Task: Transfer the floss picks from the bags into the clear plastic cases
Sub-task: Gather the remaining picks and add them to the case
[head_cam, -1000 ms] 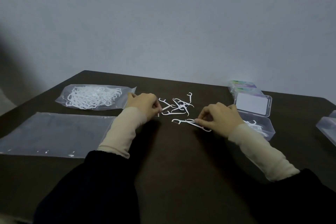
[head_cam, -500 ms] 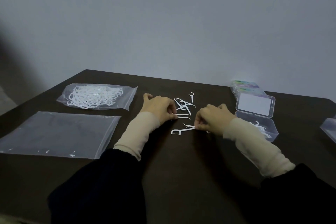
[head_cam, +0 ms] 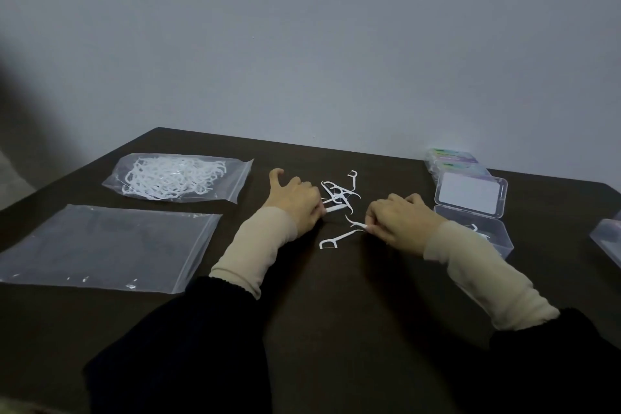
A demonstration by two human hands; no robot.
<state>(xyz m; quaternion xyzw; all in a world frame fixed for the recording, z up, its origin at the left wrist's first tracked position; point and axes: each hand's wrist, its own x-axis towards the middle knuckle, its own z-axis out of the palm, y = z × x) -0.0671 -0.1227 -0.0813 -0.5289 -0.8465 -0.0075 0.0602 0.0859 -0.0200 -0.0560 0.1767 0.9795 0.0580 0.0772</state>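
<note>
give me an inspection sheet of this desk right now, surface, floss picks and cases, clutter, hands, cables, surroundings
Surface: dark table.
Job's things: full bag far left; flat empty-looking bag nearer; loose floss picks between the hands; open clear case at right holds a few picks.
Clutter: stacked closed cases behind it; another case at right edge.
Hands: left hand pinches a pick; right hand has a grip on picks.
Cables: nothing seen.
Surroundings: plain grey wall.

Matt dark wood-look table (head_cam: 336, 329), barely a sheen. Two clear plastic bags, the flat empty bag (head_cam: 100, 245) glossy and creased, the full bag (head_cam: 178, 178) crinkled over white plastic floss picks (head_cam: 339, 193). Open case (head_cam: 470, 212): smooth translucent plastic. Sleeves (head_cam: 245, 245): soft cream knit, black cloth below.
</note>
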